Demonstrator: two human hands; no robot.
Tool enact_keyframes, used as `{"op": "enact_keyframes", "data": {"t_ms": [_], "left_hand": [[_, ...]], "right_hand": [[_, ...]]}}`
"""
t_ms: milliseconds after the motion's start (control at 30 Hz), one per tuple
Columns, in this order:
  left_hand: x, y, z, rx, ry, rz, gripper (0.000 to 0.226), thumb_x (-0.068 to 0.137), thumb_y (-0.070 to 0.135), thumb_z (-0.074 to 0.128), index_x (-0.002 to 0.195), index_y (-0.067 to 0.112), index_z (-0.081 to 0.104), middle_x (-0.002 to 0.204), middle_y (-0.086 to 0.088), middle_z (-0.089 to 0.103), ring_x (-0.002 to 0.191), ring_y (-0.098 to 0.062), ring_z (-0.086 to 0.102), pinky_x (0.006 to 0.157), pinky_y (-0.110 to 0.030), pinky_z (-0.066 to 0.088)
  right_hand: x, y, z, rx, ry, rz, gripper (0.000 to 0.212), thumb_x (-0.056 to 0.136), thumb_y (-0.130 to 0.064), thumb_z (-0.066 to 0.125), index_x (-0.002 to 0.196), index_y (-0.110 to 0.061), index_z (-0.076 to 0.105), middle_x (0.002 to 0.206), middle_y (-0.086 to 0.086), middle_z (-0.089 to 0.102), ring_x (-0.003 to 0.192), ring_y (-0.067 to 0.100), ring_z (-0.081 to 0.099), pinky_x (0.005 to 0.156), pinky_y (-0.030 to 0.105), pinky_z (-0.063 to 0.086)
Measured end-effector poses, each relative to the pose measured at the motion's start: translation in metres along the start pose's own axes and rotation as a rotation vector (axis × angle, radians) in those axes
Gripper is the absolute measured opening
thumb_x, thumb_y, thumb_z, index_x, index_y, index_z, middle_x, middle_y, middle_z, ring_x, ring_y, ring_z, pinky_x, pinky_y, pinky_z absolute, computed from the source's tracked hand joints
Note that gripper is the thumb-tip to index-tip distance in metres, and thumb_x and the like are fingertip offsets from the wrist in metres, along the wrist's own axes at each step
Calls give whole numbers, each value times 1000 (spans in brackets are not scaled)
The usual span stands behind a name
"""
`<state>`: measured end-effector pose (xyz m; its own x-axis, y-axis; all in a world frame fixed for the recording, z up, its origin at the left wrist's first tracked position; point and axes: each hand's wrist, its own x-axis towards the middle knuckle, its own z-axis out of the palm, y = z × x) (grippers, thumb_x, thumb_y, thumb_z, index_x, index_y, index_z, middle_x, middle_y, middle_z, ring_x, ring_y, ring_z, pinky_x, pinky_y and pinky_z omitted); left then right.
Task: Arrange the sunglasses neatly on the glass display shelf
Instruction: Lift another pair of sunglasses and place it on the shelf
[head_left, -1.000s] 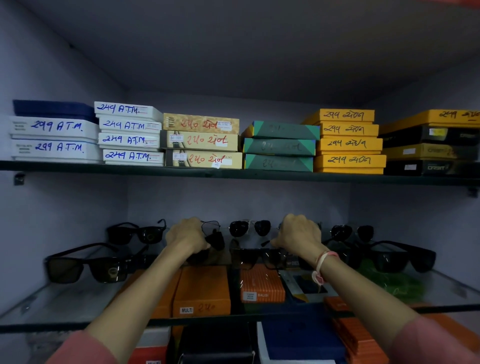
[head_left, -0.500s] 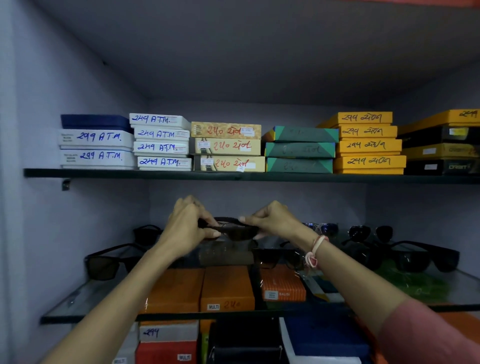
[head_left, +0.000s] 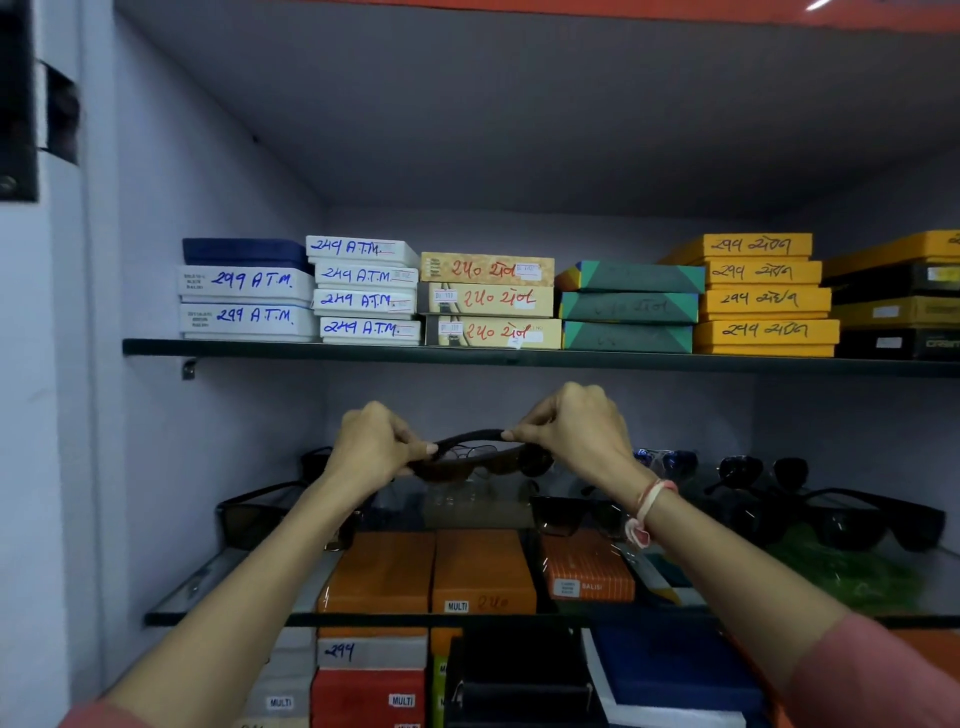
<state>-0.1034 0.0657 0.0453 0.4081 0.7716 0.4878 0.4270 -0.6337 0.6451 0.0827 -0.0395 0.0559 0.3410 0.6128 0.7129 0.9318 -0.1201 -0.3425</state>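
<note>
I hold a pair of dark sunglasses (head_left: 470, 460) in the air above the glass display shelf (head_left: 208, 587). My left hand (head_left: 376, 444) pinches its left end and my right hand (head_left: 576, 431) pinches its right end. Several other dark sunglasses stand on the glass: a large black pair at the left (head_left: 254, 514), a pair in the middle (head_left: 571, 514), round-lens pairs at the back right (head_left: 753, 467) and a big black pair at the far right (head_left: 862, 525). More pairs are partly hidden behind my hands.
The shelf above (head_left: 519, 356) carries stacks of white, beige, green and yellow boxes. Orange boxes (head_left: 431, 571) show through the glass below, with more boxes further down. The cabinet's side wall (head_left: 171, 441) stands close on the left.
Both hands were down among the sunglasses on the glass; they have lifted one dark pair and hold it up between them. The camera has shifted back and to the left.
</note>
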Motion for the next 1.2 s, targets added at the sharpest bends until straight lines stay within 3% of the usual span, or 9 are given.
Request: {"op": "enact_keyframes", "data": {"t_ms": [200, 300, 467, 533, 633, 733, 833, 1033, 1200], "left_hand": [[3, -1, -4, 395, 160, 61, 25, 84, 32, 71, 93, 9, 79, 95, -13, 76, 89, -28, 70, 77, -37, 57], [4, -5, -6, 467, 154, -23, 27, 83, 37, 71, 94, 12, 77, 95, -9, 75, 91, -28, 69, 69, -33, 48], [12, -10, -5, 404, 78, -149, 36, 74, 32, 75, 53, 11, 55, 61, -2, 58, 65, -24, 60, 57, -28, 43], [12, -13, -2, 402, 40, -183, 41, 75, 32, 73, 49, 14, 47, 56, -1, 51, 62, -22, 55, 58, -28, 43], [9, -18, 3, 412, -9, -203, 42, 76, 35, 74, 50, 16, 48, 56, -2, 54, 65, -22, 59, 68, -31, 49], [10, -24, 7, 434, -43, -205, 31, 71, 34, 75, 53, 18, 56, 76, -11, 70, 84, -27, 67, 83, -36, 51], [12, -29, 11, 433, -56, -211, 33, 73, 31, 72, 50, 16, 51, 70, -3, 63, 78, -23, 61, 71, -31, 42], [21, -38, 16, 478, -57, -180, 29, 71, 41, 74, 68, 12, 67, 91, -5, 72, 90, -21, 61, 70, -32, 41], [13, -37, -9, 398, -162, -120, 50, 76, 60, 66, 84, 11, 74, 89, -6, 72, 90, -23, 67, 73, -33, 50]], "right_hand": [[-5, -5, 8, 6, 23, 81, 25, 77, -40, 77, 84, -17, 81, 75, 4, 76, 69, 21, 69, 70, 38, 61], [-4, -5, 11, -1, 23, 172, 22, 76, -36, 78, 78, -14, 80, 76, 7, 75, 72, 24, 68, 68, 37, 60], [0, -2, 27, -49, -31, 272, 32, 76, -31, 74, 55, -10, 64, 55, 2, 58, 55, 21, 56, 51, 25, 42], [-1, 2, 36, -76, -81, 281, 35, 74, -30, 73, 50, -16, 53, 51, -1, 50, 53, 21, 53, 49, 24, 40], [-4, 4, 45, -103, -151, 286, 32, 75, -30, 72, 54, -16, 53, 54, 0, 51, 55, 22, 55, 52, 27, 45], [-5, 5, 49, -138, -189, 287, 32, 78, -26, 69, 55, -14, 49, 56, 0, 50, 56, 21, 53, 49, 24, 39], [-4, 5, 52, -151, -220, 289, 34, 78, -21, 66, 53, -14, 44, 54, -1, 47, 53, 18, 50, 45, 23, 32], [-3, 10, 63, -188, -249, 258, 35, 79, -22, 67, 53, -16, 44, 55, 0, 47, 60, 23, 55, 52, 27, 42], [-2, 16, 63, -187, -248, 201, 40, 80, -43, 71, 59, -11, 59, 57, 1, 55, 55, 19, 54, 53, 30, 46]]}}
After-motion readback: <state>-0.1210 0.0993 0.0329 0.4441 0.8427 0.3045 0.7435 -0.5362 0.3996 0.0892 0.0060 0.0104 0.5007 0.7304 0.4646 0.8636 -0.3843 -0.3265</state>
